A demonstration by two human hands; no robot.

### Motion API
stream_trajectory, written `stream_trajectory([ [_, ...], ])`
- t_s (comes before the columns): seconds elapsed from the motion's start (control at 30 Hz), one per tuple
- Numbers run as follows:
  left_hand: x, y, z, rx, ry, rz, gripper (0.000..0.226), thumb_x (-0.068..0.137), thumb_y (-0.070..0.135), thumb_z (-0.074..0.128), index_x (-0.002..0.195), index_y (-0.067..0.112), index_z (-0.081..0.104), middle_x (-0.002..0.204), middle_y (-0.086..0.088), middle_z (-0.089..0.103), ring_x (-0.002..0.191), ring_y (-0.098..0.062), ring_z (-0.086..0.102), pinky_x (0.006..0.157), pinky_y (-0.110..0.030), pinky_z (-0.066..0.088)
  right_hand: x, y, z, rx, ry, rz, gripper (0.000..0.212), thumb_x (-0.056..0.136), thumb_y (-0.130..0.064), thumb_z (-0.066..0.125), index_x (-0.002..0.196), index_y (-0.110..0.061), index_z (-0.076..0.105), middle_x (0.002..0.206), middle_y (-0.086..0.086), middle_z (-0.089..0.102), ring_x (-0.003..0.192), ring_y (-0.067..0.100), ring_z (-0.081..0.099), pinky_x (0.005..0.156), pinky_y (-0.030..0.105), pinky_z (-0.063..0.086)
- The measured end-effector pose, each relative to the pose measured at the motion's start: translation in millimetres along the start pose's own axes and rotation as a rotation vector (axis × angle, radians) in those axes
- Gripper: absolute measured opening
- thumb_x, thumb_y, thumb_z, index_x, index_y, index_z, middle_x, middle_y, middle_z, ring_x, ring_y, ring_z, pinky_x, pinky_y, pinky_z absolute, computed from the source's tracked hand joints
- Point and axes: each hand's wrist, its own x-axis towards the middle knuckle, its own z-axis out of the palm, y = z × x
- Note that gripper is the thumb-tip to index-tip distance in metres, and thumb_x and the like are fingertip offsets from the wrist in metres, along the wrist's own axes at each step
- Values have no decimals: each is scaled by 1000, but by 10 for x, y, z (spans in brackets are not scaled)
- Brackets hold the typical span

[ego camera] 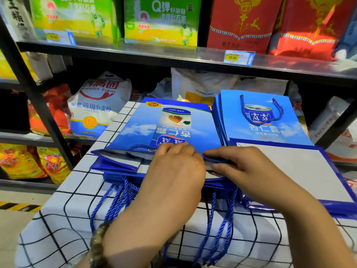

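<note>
Two hands meet at the near edge of the top bag [146, 128] on the checked surface [63, 200]: left hand [173, 169] fingers curl over it, right hand [239, 165] fingers pinch it.

45.00 on price tag [238, 58]; Wonder Farm on flour sack [96, 105]

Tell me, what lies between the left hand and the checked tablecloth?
A stack of flat blue paper bags: the left hand grips the top bag, the checked tablecloth lies beneath. Head view.
</note>
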Motion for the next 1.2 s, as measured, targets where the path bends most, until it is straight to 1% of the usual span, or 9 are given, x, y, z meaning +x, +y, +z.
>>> stream_trajectory([
  [0.17,-60,-127,-49,-19,-39,60,24,52,20,82,61,20,60,61,5,59,57,-18,59,65,-26,50,-28,47,-7,30,-14,15,22,88,-28,56,109,-29,64,101,-25,61,100,-3,56,90,20,44],
  [0.27,-109,-209,-83,-106,-90,10,26,76,37,47,62,25,64,69,9,66,64,-16,65,64,-26,52,-32,-15,-31,261,-8,64,30,80,-49,45,90,-31,66,93,-19,68,94,-1,60,85,17,45],
  [0.33,-98,-215,-153,-211,-119,-83,37,74,49,38,60,26,64,73,10,70,68,-13,67,61,-30,56,10,2,-24,193,-17,74,20,87,-36,52,101,-32,66,90,-26,64,93,-3,59,84,12,43],
  [0.5,-124,-233,-147,-343,-134,-200,46,67,72,39,61,27,41,72,10,61,84,-8,61,69,-36,48,101,14,15,15,-31,29,12,84,-21,64,93,-24,71,78,-24,57,79,-5,55,72,10,39],
  [0.77,-147,-250,-161,-372,-212,-247,28,77,49,63,87,33,42,100,21,59,99,-2,54,82,-29,45,96,44,82,69,148,100,23,88,-18,57,71,-32,54,77,-13,66,80,6,64,73,26,48],
  [0.93,-51,-309,-201,-342,-274,-212,25,80,50,58,101,36,61,103,20,62,99,1,53,84,-29,44,43,13,95,28,268,-10,3,84,-32,61,82,-32,63,85,-18,62,83,2,56,75,28,48],
  [1.0,-34,-337,-213,-312,-267,-187,28,83,55,51,103,38,63,103,20,63,98,1,53,81,-28,44,-17,-33,80,27,280,-90,23,79,-47,54,91,-31,66,93,-19,60,92,-1,56,80,23,46],
  [1.07,-30,-342,-205,-304,-203,-158,41,80,63,38,102,38,64,101,19,65,95,-1,54,77,-30,46,-59,-70,75,0,211,-131,36,75,-54,49,99,-32,66,106,-19,57,104,-3,52,87,17,43],
  [1.2,-46,-332,-179,-356,-141,-143,51,73,63,25,102,38,59,94,17,67,91,-4,56,71,-36,50,-39,-86,44,-108,16,-123,32,77,-41,52,106,-34,64,105,-17,63,97,6,59,84,33,49],
])
